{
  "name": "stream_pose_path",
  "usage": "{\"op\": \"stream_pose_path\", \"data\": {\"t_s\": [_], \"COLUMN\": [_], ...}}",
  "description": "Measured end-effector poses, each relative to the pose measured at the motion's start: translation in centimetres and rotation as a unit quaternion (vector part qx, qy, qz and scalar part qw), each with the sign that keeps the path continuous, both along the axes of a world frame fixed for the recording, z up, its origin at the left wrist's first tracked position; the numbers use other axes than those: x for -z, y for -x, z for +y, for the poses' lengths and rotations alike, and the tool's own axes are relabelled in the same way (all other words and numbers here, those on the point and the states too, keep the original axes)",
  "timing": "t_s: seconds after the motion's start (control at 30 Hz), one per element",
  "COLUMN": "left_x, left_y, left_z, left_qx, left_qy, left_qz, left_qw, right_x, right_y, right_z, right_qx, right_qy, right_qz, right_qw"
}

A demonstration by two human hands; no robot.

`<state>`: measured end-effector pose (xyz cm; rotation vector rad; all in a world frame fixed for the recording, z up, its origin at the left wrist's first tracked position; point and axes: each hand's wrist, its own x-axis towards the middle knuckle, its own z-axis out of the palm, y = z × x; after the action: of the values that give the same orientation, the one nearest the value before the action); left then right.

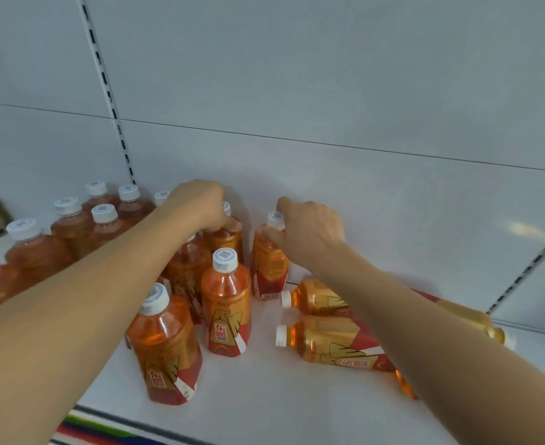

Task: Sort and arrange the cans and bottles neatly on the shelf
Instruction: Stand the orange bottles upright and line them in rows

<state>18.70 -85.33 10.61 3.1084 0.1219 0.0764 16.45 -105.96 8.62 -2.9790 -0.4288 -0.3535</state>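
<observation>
Both hands work at the back of the white shelf [297, 396]. Left hand [200, 202] has its fingers curled down over the neck of an upright orange bottle [224, 239] near the back wall, gripping it from above. Right hand [309, 229] pinches the shoulder of a second upright bottle [268, 268] just beside it, fingers wrapped below the white cap. In front stand more upright orange bottles, one [226, 303] in the middle and one [165, 345] nearer the shelf edge. Under the right forearm two bottles lie on their sides [332, 343], caps pointing left. A group of paler bottles [72, 220] stands to the left.

Risk, as I judge it: either forearm could brush the front bottles and topple them, since they stand close beneath the arms. The lying bottles could roll toward the shelf edge if nudged.
</observation>
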Motion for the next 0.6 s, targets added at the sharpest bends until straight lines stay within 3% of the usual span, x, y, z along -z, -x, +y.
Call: {"op": "stream_pose_path", "data": {"t_s": [0.4, 0.6], "left_x": [-1.1, -3.5], "left_y": [0.5, 3.1], "left_z": [0.2, -2.6], "left_qx": [0.066, 0.116], "left_qy": [0.005, 0.04], "left_qz": [0.054, -0.045], "left_qw": [0.996, 0.991], "right_x": [1.2, 1.0], "right_y": [-0.2, 1.7], "right_z": [-1.3, -4.5], "right_qx": [-0.035, -0.02], "right_qy": [-0.009, 0.011], "right_qz": [0.031, 0.001], "right_qw": [0.999, 1.0]}}
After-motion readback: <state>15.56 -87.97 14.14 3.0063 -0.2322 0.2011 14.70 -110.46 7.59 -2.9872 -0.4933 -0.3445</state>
